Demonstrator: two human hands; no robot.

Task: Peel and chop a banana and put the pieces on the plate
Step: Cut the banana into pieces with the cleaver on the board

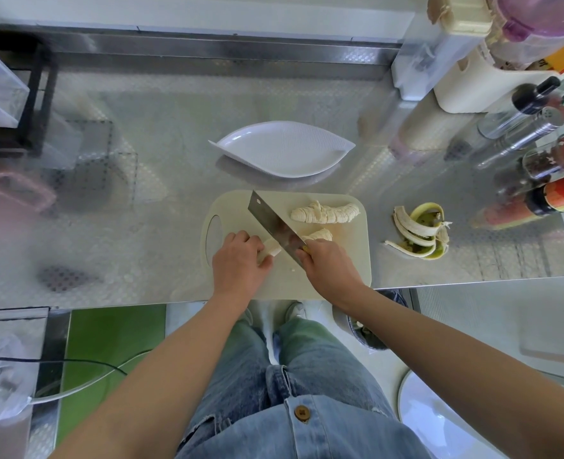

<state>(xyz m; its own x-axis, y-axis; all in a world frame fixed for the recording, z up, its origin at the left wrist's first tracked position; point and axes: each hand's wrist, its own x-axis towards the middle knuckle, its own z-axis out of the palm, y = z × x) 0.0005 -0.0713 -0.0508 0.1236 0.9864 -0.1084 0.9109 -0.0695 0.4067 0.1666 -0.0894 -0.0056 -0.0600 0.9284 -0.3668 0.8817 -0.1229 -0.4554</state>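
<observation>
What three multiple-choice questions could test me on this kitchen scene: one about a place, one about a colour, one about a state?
1. Where does the banana peel lie?
A) in a bowl
B) on the counter, right of the cutting board
C) on the floor

2. What colour is the plate?
A) white
B) blue
C) black

3. What is the right hand doing?
A) resting flat
B) gripping the cleaver by its handle
C) holding a cup

Answers:
1 B: the peel sits on the metal beside the board.
2 A: the leaf-shaped plate is plainly white.
3 B: its fingers curl round the handle, while the left hand holds a banana piece.
</observation>
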